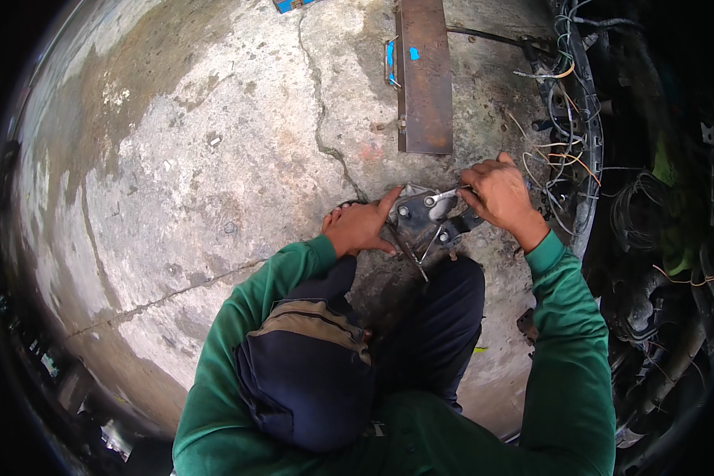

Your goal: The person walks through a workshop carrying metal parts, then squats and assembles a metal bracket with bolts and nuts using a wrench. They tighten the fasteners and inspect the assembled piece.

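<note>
A dark metal bracket (pixel 417 225) with several bolt heads lies on the concrete in front of my knees. My left hand (pixel 358 228) grips its left side, with one finger along the upper corner and another by the lower edge. Pinched in my right hand (pixel 496 190) is a silver wrench (pixel 446 195), its far end at the upper bolt (pixel 430 201). A thin shiny rod (pixel 431 244) slants across the bracket's lower part, near a lower bolt (pixel 443 236). My right fingers partly cover the wrench's near end.
A long, brown metal toolbox (pixel 425 87) with blue patches stands beyond the bracket. Loose wires (pixel 567 151) and a long metal frame (pixel 589 127) run along the right. A blue object (pixel 292 5) shows at the top edge. Cracks cross the concrete floor (pixel 214 182).
</note>
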### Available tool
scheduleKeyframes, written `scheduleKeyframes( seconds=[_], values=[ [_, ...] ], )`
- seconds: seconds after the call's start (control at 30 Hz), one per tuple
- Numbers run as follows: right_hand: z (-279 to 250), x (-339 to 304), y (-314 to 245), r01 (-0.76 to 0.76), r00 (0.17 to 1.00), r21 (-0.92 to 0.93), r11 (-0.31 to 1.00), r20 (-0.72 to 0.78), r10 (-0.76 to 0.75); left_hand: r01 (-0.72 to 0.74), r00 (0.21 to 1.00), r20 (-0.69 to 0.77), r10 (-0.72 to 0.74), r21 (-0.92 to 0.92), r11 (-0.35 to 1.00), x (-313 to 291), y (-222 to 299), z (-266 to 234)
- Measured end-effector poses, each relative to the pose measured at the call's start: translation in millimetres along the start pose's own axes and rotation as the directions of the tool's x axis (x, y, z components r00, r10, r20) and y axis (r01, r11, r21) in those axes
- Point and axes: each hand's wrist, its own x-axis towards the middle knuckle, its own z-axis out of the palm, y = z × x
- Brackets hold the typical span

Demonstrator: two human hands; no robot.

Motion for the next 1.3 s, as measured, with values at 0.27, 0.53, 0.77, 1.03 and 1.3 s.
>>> scheduleKeyframes(
  seconds=[0.27,0.53,0.77,1.03,1.3],
  values=[
    [-14,77,-6,0.153,0.944,-0.188,0.97,0.317,-0.088,0.065,0.995,0.079,-0.063,-0.023,0.998,2,5,-6],
    [-2,94,-16,0.277,0.933,-0.236,0.931,0.297,-0.202,0.095,0.993,0.067,-0.095,0.009,0.995,4,5,-2],
    [7,6,2,-0.074,0.929,-0.053,0.996,0.361,0.088,0.175,0.977,0.1,-0.188,0.123,0.977,9,9,2],
    [-16,7,-11,-0.036,0.973,-0.056,0.998,0.226,0.048,0.151,0.986,0.049,-0.157,0.105,0.983,7,-2,10],
    [-3,91,-14,0.242,0.91,-0.261,0.935,0.395,-0.125,0.146,0.987,0.053,-0.152,0.095,0.985,8,7,3]
  ],
)
